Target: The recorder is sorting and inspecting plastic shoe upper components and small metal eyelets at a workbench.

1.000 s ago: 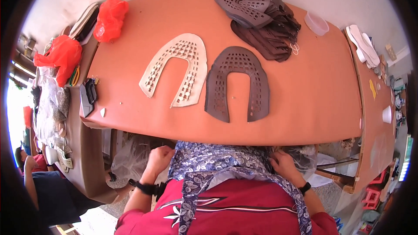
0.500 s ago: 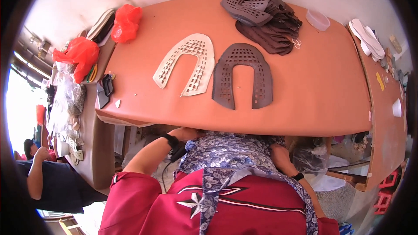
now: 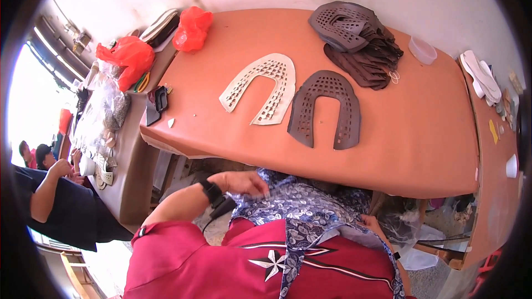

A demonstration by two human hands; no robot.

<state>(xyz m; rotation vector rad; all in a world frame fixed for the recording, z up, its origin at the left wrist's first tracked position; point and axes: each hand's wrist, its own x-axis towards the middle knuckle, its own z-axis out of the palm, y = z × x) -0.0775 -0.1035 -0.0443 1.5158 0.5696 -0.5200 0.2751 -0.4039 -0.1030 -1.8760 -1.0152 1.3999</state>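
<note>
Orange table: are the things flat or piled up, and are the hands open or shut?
Cream cutout: flat, full of holes
Brown cutout: flat, full of holes
Brown heap: piled up
Red bags: crumpled
Left hand: fingers bent, blurred; can't tell
Right hand: partly hidden; can't tell

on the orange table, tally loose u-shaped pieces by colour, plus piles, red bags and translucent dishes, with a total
Cream U-shaped piece: 1
Loose dark brown U-shaped piece: 1
Dark brown pile: 1 (its layers overlap too much to count)
Red bag: 1
Translucent dish: 1
Total: 5
</note>
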